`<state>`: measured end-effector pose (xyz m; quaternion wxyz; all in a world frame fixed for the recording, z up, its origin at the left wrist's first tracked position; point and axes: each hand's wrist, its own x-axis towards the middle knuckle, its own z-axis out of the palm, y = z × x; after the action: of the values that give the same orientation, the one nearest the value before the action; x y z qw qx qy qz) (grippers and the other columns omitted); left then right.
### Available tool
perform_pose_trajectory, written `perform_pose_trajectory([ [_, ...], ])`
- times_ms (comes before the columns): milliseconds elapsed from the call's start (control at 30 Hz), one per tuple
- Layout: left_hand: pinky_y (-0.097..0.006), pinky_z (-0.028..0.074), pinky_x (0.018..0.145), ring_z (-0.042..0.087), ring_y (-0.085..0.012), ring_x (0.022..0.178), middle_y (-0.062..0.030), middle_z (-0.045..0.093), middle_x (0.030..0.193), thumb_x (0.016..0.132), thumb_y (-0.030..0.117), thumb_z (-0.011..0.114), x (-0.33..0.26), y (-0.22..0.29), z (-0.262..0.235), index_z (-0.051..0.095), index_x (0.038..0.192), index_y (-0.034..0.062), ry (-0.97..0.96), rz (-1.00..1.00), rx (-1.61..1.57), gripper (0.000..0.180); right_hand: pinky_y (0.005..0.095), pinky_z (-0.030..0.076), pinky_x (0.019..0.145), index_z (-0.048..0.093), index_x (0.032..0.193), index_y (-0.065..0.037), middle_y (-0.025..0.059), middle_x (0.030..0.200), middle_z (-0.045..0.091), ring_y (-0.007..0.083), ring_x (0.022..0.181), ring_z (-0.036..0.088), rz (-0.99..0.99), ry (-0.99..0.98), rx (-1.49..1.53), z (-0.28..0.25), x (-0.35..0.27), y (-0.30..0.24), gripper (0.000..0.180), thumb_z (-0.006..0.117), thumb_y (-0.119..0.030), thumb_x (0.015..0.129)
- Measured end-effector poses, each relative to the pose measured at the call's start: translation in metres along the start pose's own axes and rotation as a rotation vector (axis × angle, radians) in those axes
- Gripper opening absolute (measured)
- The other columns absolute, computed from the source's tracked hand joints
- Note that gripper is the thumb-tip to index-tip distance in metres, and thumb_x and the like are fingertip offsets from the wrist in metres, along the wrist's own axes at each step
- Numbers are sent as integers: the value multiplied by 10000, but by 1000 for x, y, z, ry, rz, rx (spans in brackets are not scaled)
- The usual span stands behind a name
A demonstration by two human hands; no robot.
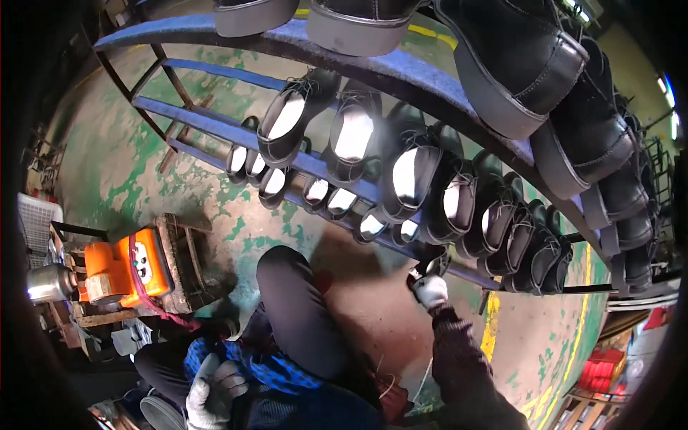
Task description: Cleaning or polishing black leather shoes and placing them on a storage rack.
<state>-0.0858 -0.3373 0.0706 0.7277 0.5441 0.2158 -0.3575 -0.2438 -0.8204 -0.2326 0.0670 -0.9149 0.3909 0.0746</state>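
Note:
My right hand (431,292), in a white glove, reaches forward to the lower part of the shoe rack. Its fingers are curled around a small dark item that I cannot make out, close beside a black shoe (434,259) on the lower bar. In another pale glove, my left hand (215,390) rests near my lap by a blue patterned cloth (265,369). The left fingers are partly bent and apart, with nothing seen in them. Ahead, black lace-up shoes (412,175) with pale insides stand in rows on the blue-padded rack (193,111).
More black shoes with grey soles (502,93) line the top shelf, close above. At the left, an orange machine (147,266) with a red cord sits on a wooden stand (172,251). A white basket (37,222) is behind it. Red items (602,369) lie at the far right.

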Motion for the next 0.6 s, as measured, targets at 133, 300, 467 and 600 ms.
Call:
perform_pose_trajectory([
  [133,-529,464,952,585,-400,1089,-257,550,1279,839,352,655,36,-32,-5,350,1436,14,-311,-153,-166,751,395,502,585,625,734,19,69,635,638,242,569,613,205,-107,698,-146,-76,-49,191,632,-142,836],
  [300,-488,411,1028,451,-310,1288,-186,381,1468,881,321,652,63,-20,48,143,1530,39,-767,-488,-42,872,305,523,618,675,858,-27,63,773,675,149,656,636,-194,-217,926,-293,-158,-111,126,733,-124,803],
  [467,-338,406,990,484,-209,1234,-121,466,1406,837,160,629,41,-33,44,205,1530,110,-737,-198,-206,814,393,499,642,703,760,-100,75,805,645,268,690,622,-945,-89,843,-328,-179,-241,93,689,-192,765],
  [600,-279,384,1010,509,-193,1211,-87,517,1380,698,-48,556,53,4,10,359,1458,1,-518,31,-428,787,383,495,679,696,913,-59,114,794,598,292,690,604,-1025,-425,882,-312,-181,-296,289,772,-295,763],
])
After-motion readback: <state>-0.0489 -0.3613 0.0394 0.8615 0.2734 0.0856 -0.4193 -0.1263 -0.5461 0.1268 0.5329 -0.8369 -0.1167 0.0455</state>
